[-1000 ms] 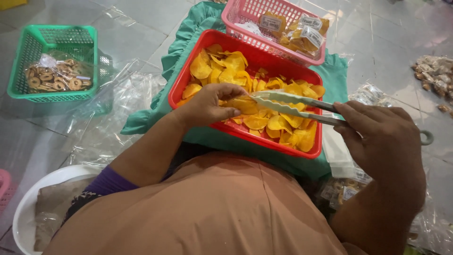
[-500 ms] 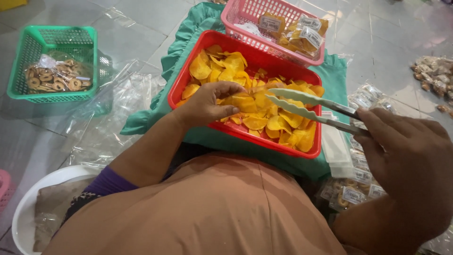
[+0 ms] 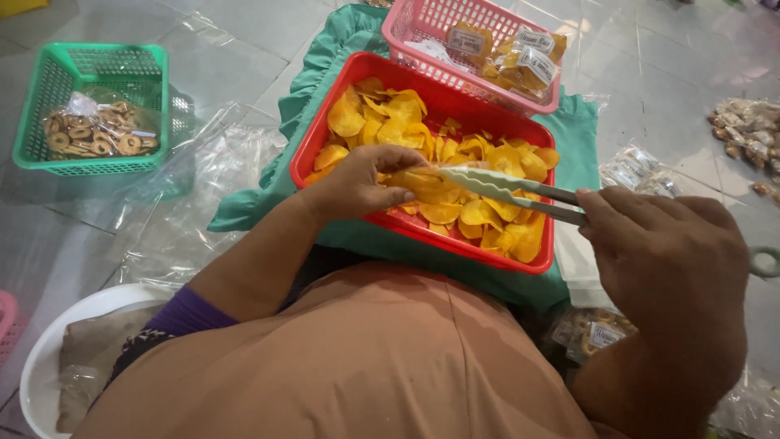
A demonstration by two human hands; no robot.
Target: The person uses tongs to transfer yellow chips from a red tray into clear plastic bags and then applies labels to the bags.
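Note:
A red plastic tray point(image 3: 323, 135) full of yellow chips point(image 3: 382, 114) rests on a green cloth in front of me. My left hand point(image 3: 357, 185) reaches into the tray with fingers curled around a clear plastic bag that holds a few chips. My right hand point(image 3: 662, 256) grips metal tongs point(image 3: 500, 185) whose tips point left into the mouth of that bag, over the chip pile.
A pink basket point(image 3: 422, 20) of packed chip bags stands behind the tray. A green basket point(image 3: 49, 97) with ring-shaped snacks sits at the left on the tiled floor. Empty clear bags point(image 3: 187, 219) lie between. A white bowl point(image 3: 57, 358) is at bottom left; more packets at right point(image 3: 751, 134).
My right hand has shifted slightly right and back, and the tongs' tips now sit at the bag in my left hand. The left hand stays in the tray.

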